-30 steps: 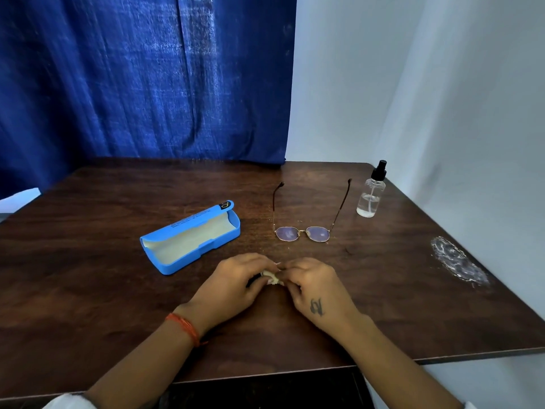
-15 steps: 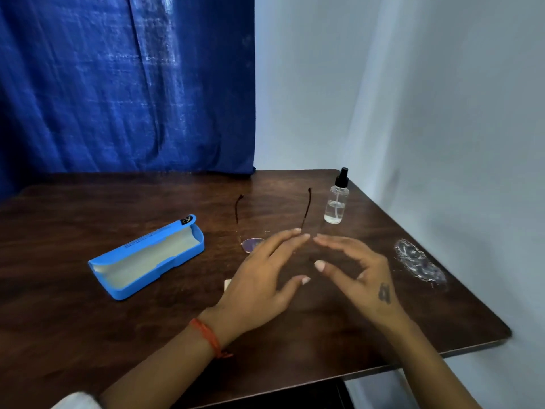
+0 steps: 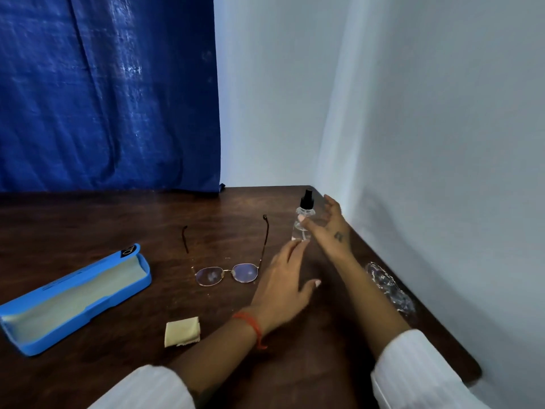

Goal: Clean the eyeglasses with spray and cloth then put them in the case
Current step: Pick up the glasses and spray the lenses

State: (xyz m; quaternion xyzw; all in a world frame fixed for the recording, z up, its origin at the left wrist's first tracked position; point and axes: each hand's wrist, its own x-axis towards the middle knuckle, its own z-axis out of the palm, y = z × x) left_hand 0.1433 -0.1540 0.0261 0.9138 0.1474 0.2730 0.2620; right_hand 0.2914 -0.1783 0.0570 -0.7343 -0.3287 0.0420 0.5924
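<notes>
Two hands reach toward the spray bottle: right hand fingers spread around it, left hand open.

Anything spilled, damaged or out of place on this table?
One oddity: a whitish, crinkly patch on the table near its right edge, by the wall. It looks like residue or clear film; I cannot tell which. The glasses, open case, cloth and upright spray bottle look fine.
</notes>
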